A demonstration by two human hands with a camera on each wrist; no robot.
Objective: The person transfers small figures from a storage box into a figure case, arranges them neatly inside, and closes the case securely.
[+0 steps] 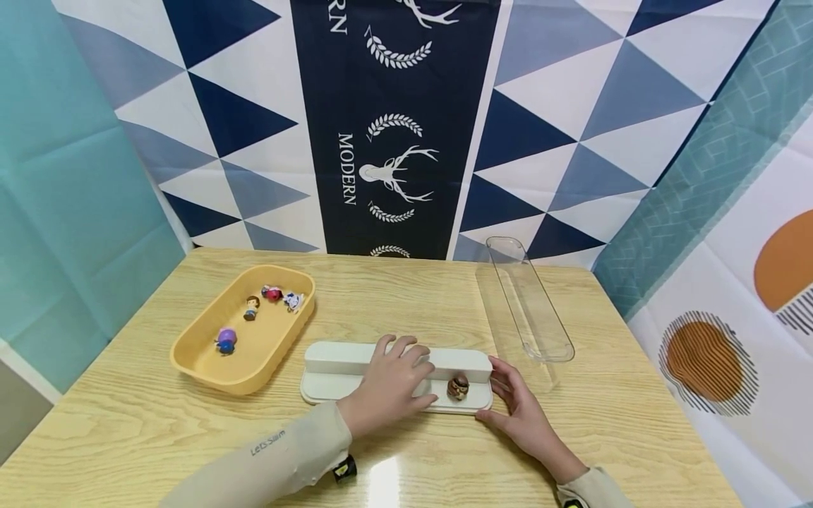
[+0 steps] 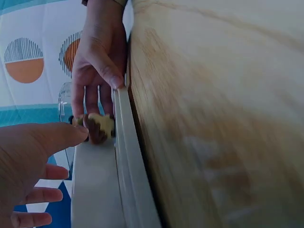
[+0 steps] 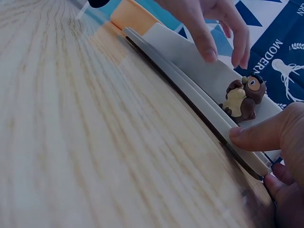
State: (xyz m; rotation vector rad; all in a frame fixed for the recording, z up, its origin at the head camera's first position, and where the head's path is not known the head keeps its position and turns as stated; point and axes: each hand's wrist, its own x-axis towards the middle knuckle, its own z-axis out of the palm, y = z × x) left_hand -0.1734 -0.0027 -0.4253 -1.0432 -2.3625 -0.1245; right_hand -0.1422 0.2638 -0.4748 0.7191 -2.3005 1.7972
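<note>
A small brown owl figurine (image 1: pixel 457 387) stands on the lower step near the right end of a white two-step display base (image 1: pixel 330 384). My left hand (image 1: pixel 394 381) is over the middle of the base, left of the owl, with its fingers spread and nothing held. Around the right end of the base, my right hand (image 1: pixel 524 409) holds it, thumb at the front edge and fingers behind. The owl (image 3: pixel 244 97) faces the front edge, upright, in the right wrist view.
At the left sits a yellow tray (image 1: pixel 181 356) holding several small figurines, among them a purple-and-blue one (image 1: pixel 226 341) and a brown-haired one (image 1: pixel 251 307). A long clear plastic cover (image 1: pixel 533 303) lies at the back right. Patterned cloth hangs behind the wooden table (image 1: pixel 127 423).
</note>
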